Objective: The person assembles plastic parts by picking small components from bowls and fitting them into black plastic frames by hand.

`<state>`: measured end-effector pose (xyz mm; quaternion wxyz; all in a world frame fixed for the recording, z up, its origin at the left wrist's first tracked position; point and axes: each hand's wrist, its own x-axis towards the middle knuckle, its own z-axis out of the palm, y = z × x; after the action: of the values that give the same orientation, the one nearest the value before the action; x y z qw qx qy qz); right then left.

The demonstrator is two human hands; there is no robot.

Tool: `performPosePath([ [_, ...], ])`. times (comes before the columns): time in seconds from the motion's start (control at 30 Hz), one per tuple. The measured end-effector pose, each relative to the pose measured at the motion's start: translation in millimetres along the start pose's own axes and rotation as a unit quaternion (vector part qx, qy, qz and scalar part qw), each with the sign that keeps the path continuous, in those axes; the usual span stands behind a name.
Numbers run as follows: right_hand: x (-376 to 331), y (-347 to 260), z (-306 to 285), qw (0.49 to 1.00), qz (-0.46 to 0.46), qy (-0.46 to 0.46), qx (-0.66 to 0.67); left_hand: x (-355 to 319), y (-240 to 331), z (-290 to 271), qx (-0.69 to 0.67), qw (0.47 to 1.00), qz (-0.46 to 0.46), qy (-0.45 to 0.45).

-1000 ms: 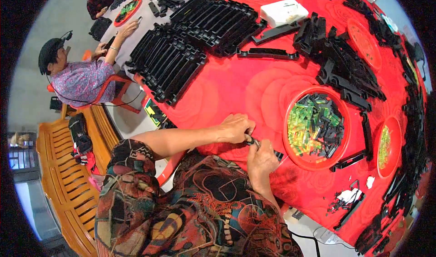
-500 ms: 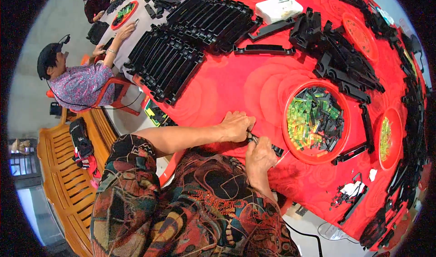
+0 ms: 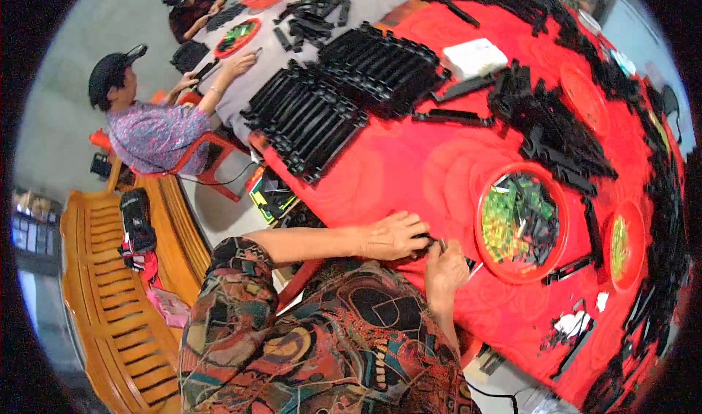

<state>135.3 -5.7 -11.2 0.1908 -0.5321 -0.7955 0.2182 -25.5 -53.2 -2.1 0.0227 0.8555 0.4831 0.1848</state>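
My left hand (image 3: 395, 236) is closed at the near edge of the red-covered table, fingers curled round a small black plastic part (image 3: 422, 247). My right hand (image 3: 446, 265) meets it from the right, thumb and fingers pinched on something dark and thin that the fingers mostly hide. Both hands work close together on the black part. Just right of them stands a round red basket (image 3: 482, 257) of small yellow-green pieces (image 3: 500, 231) and black pieces (image 3: 540, 220).
Rows of long black plastic strips (image 3: 303, 121) lie at the far left. A heap of black parts (image 3: 556, 125), a white block (image 3: 475, 57) and a smaller red basket (image 3: 627, 246) are around the table. Another person (image 3: 157, 132) sits by the grey-covered table. A wooden bench (image 3: 121, 297) stands left.
The whole view has shifted, so the table and baskets sit lower and more to the right. My hands stay close together at the table edge, with less of the black part showing.
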Motion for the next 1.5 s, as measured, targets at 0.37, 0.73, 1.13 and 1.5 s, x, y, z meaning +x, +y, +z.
performPosePath([
  [0.37, -5, 4, 1, 1.0, -0.003, -0.008, -0.014, -16, -21, 11, 0.005, 0.997, 0.043, -0.071],
  [0.73, -14, -2, -8, 0.998, 0.054, -0.01, 0.023, -20, -36, 30, -0.087, 0.992, 0.087, 0.006],
  [1.13, -20, 2, -10, 0.992, 0.05, -0.039, 0.113, -14, -43, 18, -0.08, 0.989, 0.098, -0.082],
  [1.5, -15, 13, -6, 0.934, 0.1, -0.067, 0.335, -13, -54, 26, -0.097, 0.985, 0.129, -0.059],
])
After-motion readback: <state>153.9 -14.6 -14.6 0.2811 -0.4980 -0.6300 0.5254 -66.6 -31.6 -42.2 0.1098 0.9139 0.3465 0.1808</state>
